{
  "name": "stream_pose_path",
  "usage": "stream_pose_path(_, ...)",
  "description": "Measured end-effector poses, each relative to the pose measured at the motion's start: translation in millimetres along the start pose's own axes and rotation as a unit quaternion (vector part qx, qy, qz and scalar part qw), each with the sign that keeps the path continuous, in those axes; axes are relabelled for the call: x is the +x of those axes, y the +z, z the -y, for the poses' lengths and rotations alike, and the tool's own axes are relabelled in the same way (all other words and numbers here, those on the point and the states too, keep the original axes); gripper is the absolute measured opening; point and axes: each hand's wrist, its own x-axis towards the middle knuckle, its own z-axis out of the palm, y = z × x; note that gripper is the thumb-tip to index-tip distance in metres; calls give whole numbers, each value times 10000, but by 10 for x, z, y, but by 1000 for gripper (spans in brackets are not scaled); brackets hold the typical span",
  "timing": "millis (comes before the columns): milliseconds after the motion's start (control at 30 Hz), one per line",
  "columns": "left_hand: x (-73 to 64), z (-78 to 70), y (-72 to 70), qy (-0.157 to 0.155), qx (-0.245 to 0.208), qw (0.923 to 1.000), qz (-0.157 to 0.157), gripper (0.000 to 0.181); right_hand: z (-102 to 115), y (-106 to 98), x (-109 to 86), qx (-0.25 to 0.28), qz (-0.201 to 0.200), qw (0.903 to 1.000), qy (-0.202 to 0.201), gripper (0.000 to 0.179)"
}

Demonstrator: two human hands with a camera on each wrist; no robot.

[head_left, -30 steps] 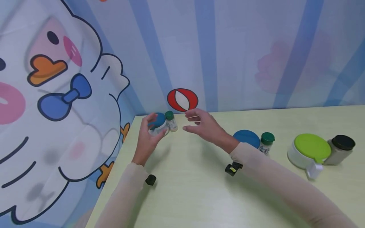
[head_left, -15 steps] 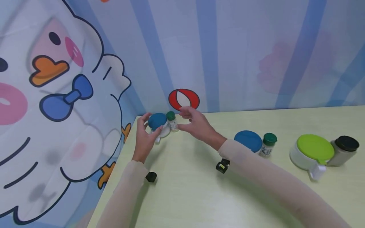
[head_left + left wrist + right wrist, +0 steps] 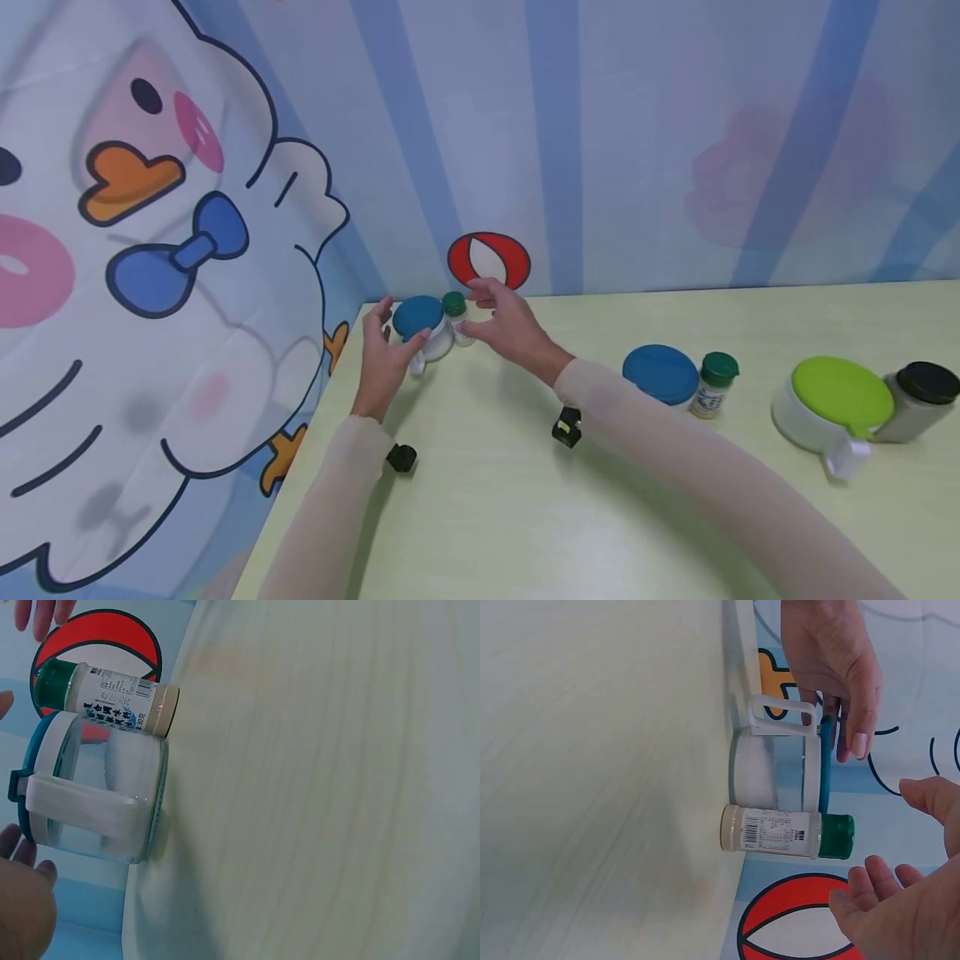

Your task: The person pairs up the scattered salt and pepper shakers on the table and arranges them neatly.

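Note:
A glass jar with a blue lid point(image 3: 417, 317) and a white handle point(image 3: 86, 806) stands at the back left corner of the table. Right beside it is a seasoning shaker point(image 3: 112, 697) with a green cap point(image 3: 837, 837) and a printed label. My left hand point(image 3: 384, 362) is at the jar's left side, thumb and fingers spread apart near the lid. From the right, my right hand point(image 3: 513, 325) reaches to the shaker, its thumb overlapping the bottle in the head view. In the right wrist view, a gap shows between that hand point(image 3: 915, 907) and the green cap.
Farther right stand another blue-lidded jar point(image 3: 660, 374) and green-capped shaker point(image 3: 712, 386). Beyond them are a white jar with a lime-green lid point(image 3: 842, 396) and a black-capped jar point(image 3: 922, 400). A printed backdrop point(image 3: 630, 150) rises behind the table's back edge.
My right hand has moved left, up to the shaker. My left hand has drawn slightly back and left, so more of the blue lid shows. The head view has shifted a little.

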Motion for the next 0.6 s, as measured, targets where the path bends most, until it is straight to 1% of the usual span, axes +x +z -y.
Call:
stream_pose_path(100, 27, 18, 8, -318, -56, 9995, 73, 93, -25, 42, 41, 43, 53, 9999, 114, 67)
stream_pose_path(167, 43, 32, 14, -476, -118, 9987, 102, 98, -42, 66, 71, 64, 86, 9998, 189, 69)
stream_pose_path(300, 85, 75, 27, -642, -171, 9977, 122, 104, -66, 96, 138, 36, 136, 9996, 255, 73)
stream_pose_path(400, 110, 101, 40, -794, -118, 9966, 165, 106, -87, 106, 196, -28, 191, 9994, 272, 74)
stream_pose_path(500, 127, 115, 58, -911, -58, 9955, 249, 105, -102, 111, 234, -82, 210, 9992, 319, 72)
stream_pose_path(600, 127, 112, 66, -918, -7, 9954, 286, 100, -116, 121, 253, -78, 247, 9989, 380, 70)
